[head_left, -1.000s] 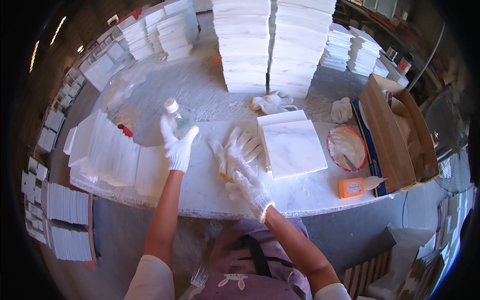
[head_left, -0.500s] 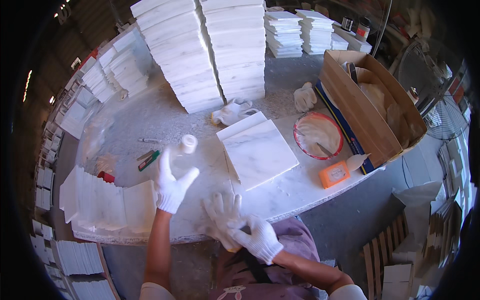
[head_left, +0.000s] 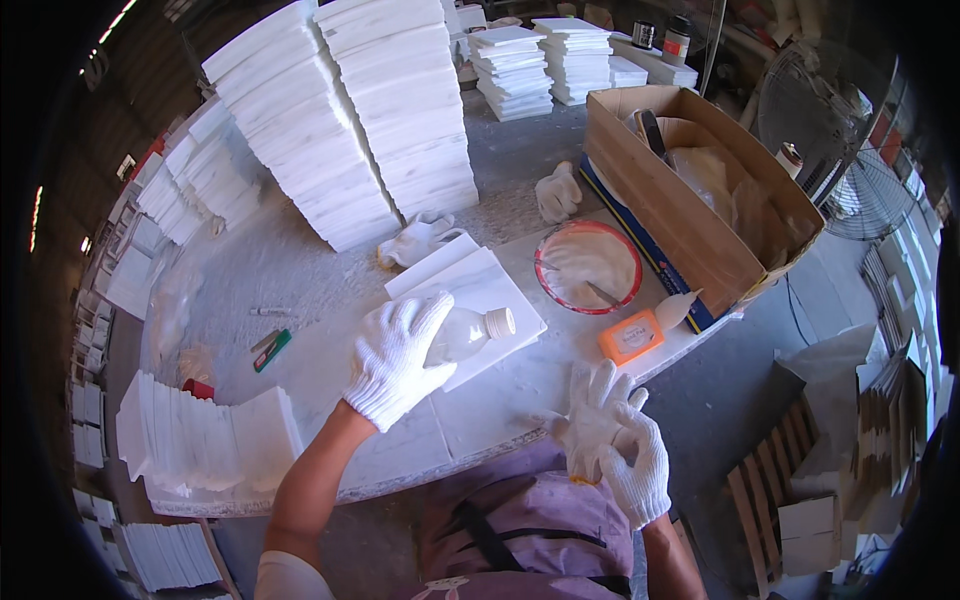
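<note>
My left hand (head_left: 395,355), in a white knit glove, is wrapped round a clear bottle (head_left: 462,332) with a white cap. It holds the bottle tilted on its side above two overlapping white marble tiles (head_left: 490,285). My right hand (head_left: 640,470), gloved too, pinches a loose white knit glove (head_left: 592,425) by the table's front edge. That glove hangs partly over my purple apron (head_left: 540,530). Beyond the right hand lies an orange squeeze bottle (head_left: 632,338) with a pale nozzle. A red-rimmed bowl (head_left: 636,285) of pale paste has a spatula in it.
Tall stacks of marble tiles (head_left: 400,120) rise at the back. More tiles (head_left: 265,425) lean in a row at the left front. A cardboard box (head_left: 690,200) stands right. Two gloves (head_left: 558,192) and a green-handled cutter (head_left: 272,350) lie on the table; a fan (head_left: 840,140) stands beyond.
My left hand has carried the bottle right, over the tiles, and tipped it. My right hand has moved right and lifted the loose glove. The whole view has shifted.
</note>
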